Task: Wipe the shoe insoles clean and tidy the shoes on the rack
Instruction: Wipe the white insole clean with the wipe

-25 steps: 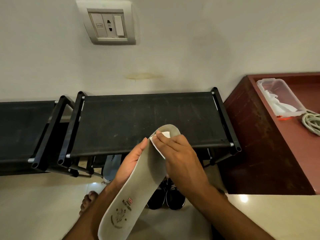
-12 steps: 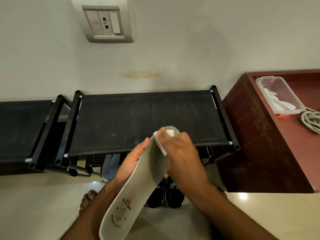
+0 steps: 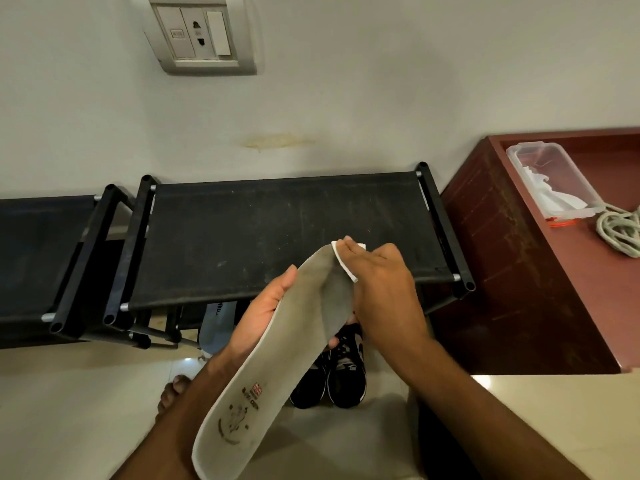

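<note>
Grey and worn, a long foam shoe insole (image 3: pixel 277 362) is held up above the floor in front of a black fabric-topped shoe rack (image 3: pixel 277 233), its toe end raised toward the rack and its printed heel end lowered toward the person. The insole is gripped along its left edge by the left hand (image 3: pixel 258 318), with the thumb laid on the upper surface and the fingers curled underneath. A small folded white wipe (image 3: pixel 343 261) is pinched by the right hand (image 3: pixel 381 289) and pressed against the toe end of the insole, where the foam is bent into a fold. Below the hands, a pair of black sneakers with white trim (image 3: pixel 332 368) is seen standing side by side on the pale tiled floor (image 3: pixel 69 410), at the foot of the rack. A second black rack (image 3: pixel 38 251) is set just beside the first, to its left. To the right, a dark red wooden counter (image 3: pixel 519 271) is seen, on which a clear plastic lidded box (image 3: pixel 550 181) and a coiled pale cord (image 3: pixel 620 230) are placed. A white switch and socket plate (image 3: pixel 199 34) is mounted on the wall above.
</note>
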